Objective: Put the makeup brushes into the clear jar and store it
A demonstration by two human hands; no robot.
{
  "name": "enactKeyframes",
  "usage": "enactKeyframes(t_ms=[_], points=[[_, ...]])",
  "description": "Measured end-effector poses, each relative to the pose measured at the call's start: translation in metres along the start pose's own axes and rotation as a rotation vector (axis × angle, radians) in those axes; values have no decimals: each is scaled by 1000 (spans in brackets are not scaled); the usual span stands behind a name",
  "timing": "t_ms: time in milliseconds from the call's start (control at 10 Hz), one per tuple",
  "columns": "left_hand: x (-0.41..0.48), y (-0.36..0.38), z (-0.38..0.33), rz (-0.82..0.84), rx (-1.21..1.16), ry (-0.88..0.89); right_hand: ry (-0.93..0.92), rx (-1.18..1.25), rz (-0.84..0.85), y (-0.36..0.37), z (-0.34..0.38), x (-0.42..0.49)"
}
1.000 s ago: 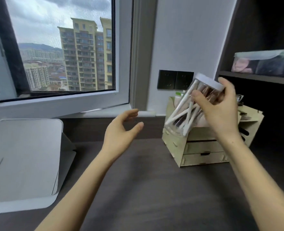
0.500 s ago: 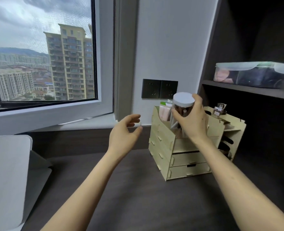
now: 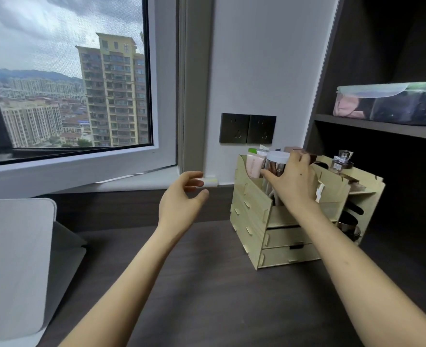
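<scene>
— What's your right hand doing?

— From my head camera, my right hand [image 3: 292, 181] is at about two o'clock of the picture's middle, fingers wrapped around the clear jar [image 3: 274, 166]. The jar stands upright with its white lid [image 3: 277, 157] on, sunk into an upper compartment of the wooden organizer [image 3: 254, 221]. I can't tell whether its base touches the compartment floor; the front panel hides that.

— And what's in the jar?

— The makeup brushes [image 3: 273, 169]: brownish parts near the top, pale handles lower down, seen through the clear wall. I can't count them.

— What else is in that organizer?

— Beside the jar at its nine o'clock, in the same upper row, a pink tube [image 3: 253, 166] stands with other tubes behind it. At the jar's three o'clock, on the organizer's far right top, a small glass perfume bottle [image 3: 342, 161]. Below are two drawers [image 3: 289, 236], both pushed in. Dark round items sit in the open right side, too dim to name.

— Your left hand?

— My left hand [image 3: 179, 206] hangs over the dark desk [image 3: 207, 284] at about eleven o'clock of the picture's middle, fingers loosely curled and spread, gripping nothing, well apart from the organizer.

— Anything higher up?

— At one o'clock, on the dark shelf [image 3: 382, 125], a lidded translucent box [image 3: 392, 101] with pink and dark contents I can't identify.
</scene>
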State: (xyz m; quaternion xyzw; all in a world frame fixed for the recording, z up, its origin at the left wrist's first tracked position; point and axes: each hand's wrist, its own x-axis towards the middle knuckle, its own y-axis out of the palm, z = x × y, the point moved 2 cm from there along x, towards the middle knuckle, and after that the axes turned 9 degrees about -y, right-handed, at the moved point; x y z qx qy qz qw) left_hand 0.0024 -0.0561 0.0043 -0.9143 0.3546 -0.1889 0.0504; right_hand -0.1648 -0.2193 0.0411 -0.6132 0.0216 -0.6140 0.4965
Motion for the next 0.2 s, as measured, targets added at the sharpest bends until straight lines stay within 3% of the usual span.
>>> enactKeyframes(t_ms=[100, 200], points=[[-2, -3, 0, -10, 6, 1, -6, -71, 43, -4, 1, -3], [-2, -8, 0, -25, -17, 4, -14, -209, -28, -12, 5, -6]])
